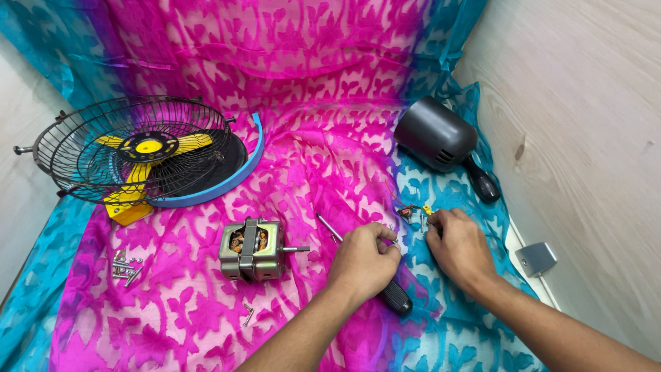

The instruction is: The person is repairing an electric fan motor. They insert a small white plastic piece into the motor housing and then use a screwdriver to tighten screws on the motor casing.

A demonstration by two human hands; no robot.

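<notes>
Pink-and-blue patterned cloth (310, 103) covers the work surface, with a fan guard (131, 148), a metal motor (253, 249), a dark motor cover (435, 140) and loose screws (125, 267) spread on it. Left hand (363, 260) is curled into a fist over a screwdriver (385, 286), whose shaft sticks out up-left and black handle shows below the wrist. Right hand (460, 246) sits just beside it, fingertips pinched down at a small switch part (413, 211) lying right at their tips; actual grip on it cannot be told.

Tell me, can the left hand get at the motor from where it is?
Probably yes. The motor lies on the cloth just beside the left hand with nothing between them, though that hand already holds a screwdriver.
</notes>
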